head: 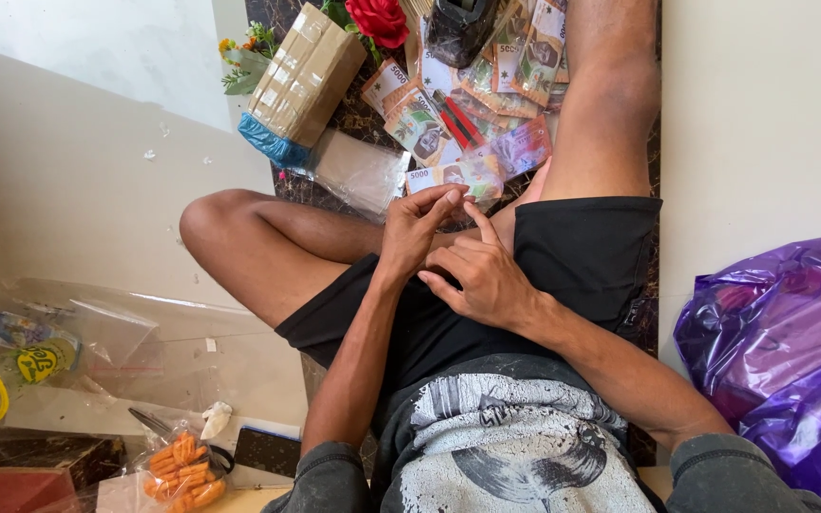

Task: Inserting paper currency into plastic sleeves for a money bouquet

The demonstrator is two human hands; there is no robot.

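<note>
Hands busy over the lap, banknotes waiting beyond the knees

Fingers of both hands meet just above the black shorts [563, 256], and that meeting point is the thing to read everything else from. The left hand [415, 233] is raised with its fingertips pinched together, the right hand [482, 275] lies beside it with the index finger stretched out toward the left fingertips. Whatever they pinch is too small or too thin to tell; it may be a strip of something clear, but I cannot say.

Beyond the hands, past the knees, a loose heap of colourful banknotes [472, 114] lies spread on a dark marble slab [358, 119]. A red-handled tool [458, 119] rests on the heap. To the left of the notes sits a taped cardboard box [301, 71] with a clear plastic sleeve [358, 171] just beside it, and a red artificial rose [379, 19] at the far edge.

Judging by this, the work looks early: the notes are still unsorted and none appears folded or fixed to anything.

Nearer the person than the hands, on their left, lie clear plastic bags [116, 332] and a small bag of orange pieces [182, 475]. On the right sits a purple plastic bag [781, 342].
</note>
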